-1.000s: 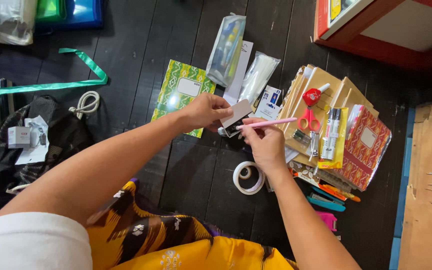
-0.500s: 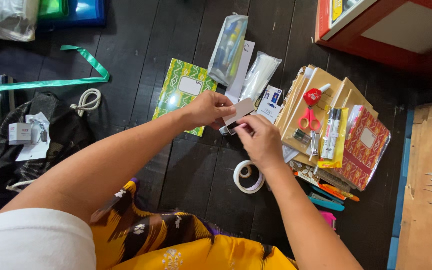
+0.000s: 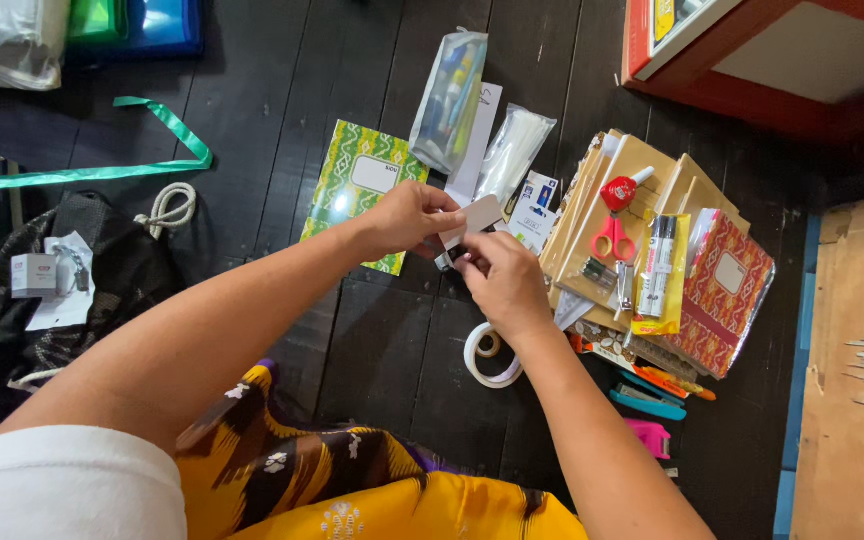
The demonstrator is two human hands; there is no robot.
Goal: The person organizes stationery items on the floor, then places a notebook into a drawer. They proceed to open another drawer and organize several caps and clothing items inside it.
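White and small, a card (image 3: 479, 213) is pinched by the fingers of the left hand (image 3: 407, 218) above the dark plank floor (image 3: 272, 70), with a small dark item under its lower edge. The right hand (image 3: 500, 283) is curled closed just beside it, fingertips meeting the card's lower edge; whether it grips anything I cannot tell. Behind the hands lies a green patterned notebook (image 3: 357, 180). A roll of tape (image 3: 485, 354) sits below the right wrist, and red-handled scissors (image 3: 612, 236) lie on brown envelopes to the right
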